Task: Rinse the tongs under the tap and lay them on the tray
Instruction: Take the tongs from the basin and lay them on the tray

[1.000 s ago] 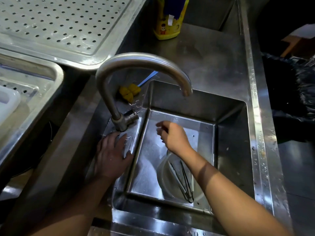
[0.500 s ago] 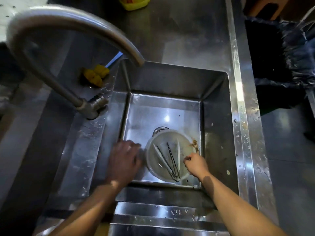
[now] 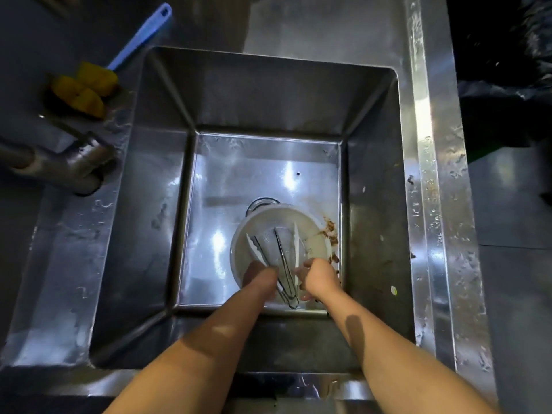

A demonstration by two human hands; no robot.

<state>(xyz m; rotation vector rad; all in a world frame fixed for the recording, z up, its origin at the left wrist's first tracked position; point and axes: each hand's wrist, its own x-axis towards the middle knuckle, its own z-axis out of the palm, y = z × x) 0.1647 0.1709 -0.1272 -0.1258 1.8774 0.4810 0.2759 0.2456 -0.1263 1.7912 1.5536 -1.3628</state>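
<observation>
Metal tongs (image 3: 283, 255) with white tips lie in a white round bowl (image 3: 242, 249) on the floor of the steel sink (image 3: 167, 180). My left hand (image 3: 259, 277) is down over the bowl's near rim, its fingers on the tongs' left arm; its grip is hidden. My right hand (image 3: 318, 279) is curled at the bowl's right side, fingers closed against the tongs' right white arm. The tap (image 3: 71, 167) shows only its base on the left rim, and no water runs. No tray is in view.
A yellow sponge brush (image 3: 86, 88) with a blue handle lies on the counter behind the tap. Brown food scraps (image 3: 331, 234) sit on the sink floor to the right of the bowl. A black bag (image 3: 504, 100) is beyond the counter's right edge.
The view has dropped closer over the sink. My left hand moved right from beside the bowl onto the tongs. My right hand closed in on the tongs' right arm.
</observation>
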